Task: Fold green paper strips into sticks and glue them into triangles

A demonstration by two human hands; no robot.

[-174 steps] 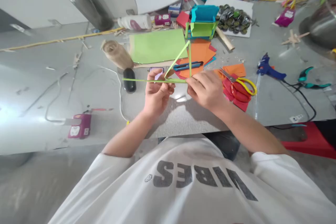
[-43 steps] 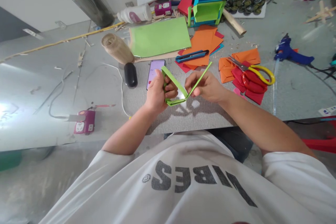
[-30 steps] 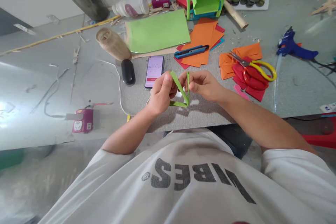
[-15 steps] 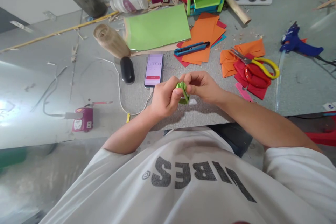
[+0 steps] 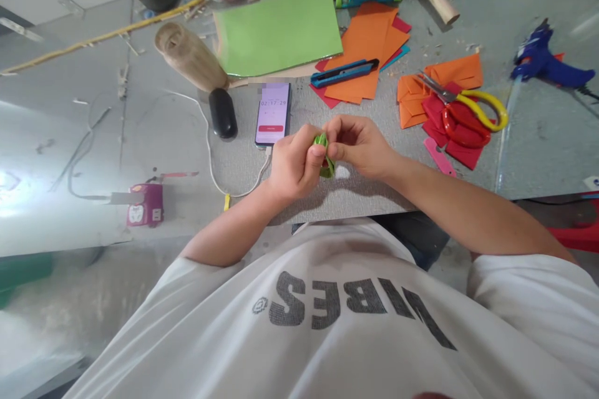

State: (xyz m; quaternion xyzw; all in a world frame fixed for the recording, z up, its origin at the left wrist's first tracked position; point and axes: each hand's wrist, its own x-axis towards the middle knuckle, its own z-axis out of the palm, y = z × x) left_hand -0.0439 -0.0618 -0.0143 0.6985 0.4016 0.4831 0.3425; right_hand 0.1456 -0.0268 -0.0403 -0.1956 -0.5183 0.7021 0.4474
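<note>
A small folded green paper piece [image 5: 329, 168] is between my two hands, above the front part of the table. My left hand [image 5: 297, 161] is closed round it, thumb pressed on its near side. At its right edge, my right hand [image 5: 358, 146] pinches it between thumb and bent fingers. Part of the piece is hidden by my fingers, and a little red shows within it. Just beyond my left hand lies a phone [image 5: 272, 113] showing a timer, with a white cable [image 5: 210, 165] plugged in.
Scissors [image 5: 468, 113] lie on folded orange and red paper at right, near a blue glue gun [image 5: 545, 62]. A blue cutter [image 5: 345, 73] rests on orange sheets [image 5: 369, 37]. Behind are a green sheet [image 5: 281, 31], a wooden piece [image 5: 189, 56] and a black oval case [image 5: 223, 113].
The view has shifted slightly, so the table items sit higher in the picture. Both hands keep their hold; the green paper piece looks turned and more covered by the fingers.
</note>
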